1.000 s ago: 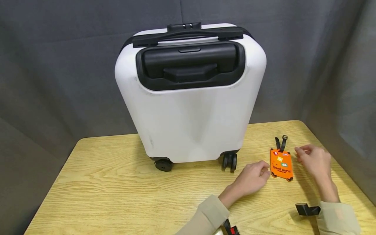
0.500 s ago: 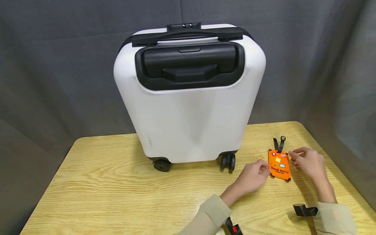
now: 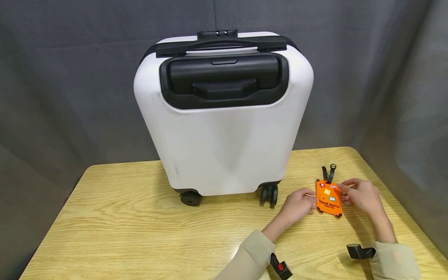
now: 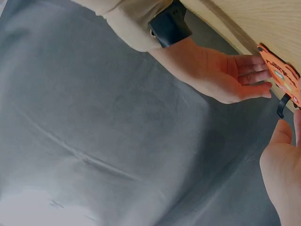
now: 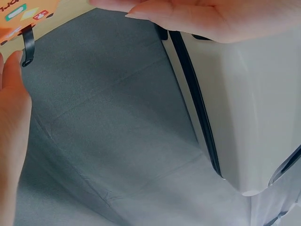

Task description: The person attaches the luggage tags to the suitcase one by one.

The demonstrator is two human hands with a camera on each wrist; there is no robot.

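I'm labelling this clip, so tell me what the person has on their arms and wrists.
Both arms wear loose beige long sleeves, the left sleeve and the right sleeve ending at the wrist. A black device is strapped at each wrist: the left wrist unit shows a small red mark, the right wrist unit is plain black. The hands are bare.

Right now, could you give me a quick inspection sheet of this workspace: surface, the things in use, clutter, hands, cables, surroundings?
Surface: wooden table, pale grain.
Things in use: orange tag with a black strap, flat near the table's right side, strap pointing away from the person.
Clutter: white suitcase upright on its wheels at the back of the table, handle down.
Hands: left hand touches the tag's left edge; right hand touches its right edge, fingers at the top corner. Whether either pinches it cannot be told.
Cables: nothing seen.
Surroundings: grey curtain behind and to both sides.
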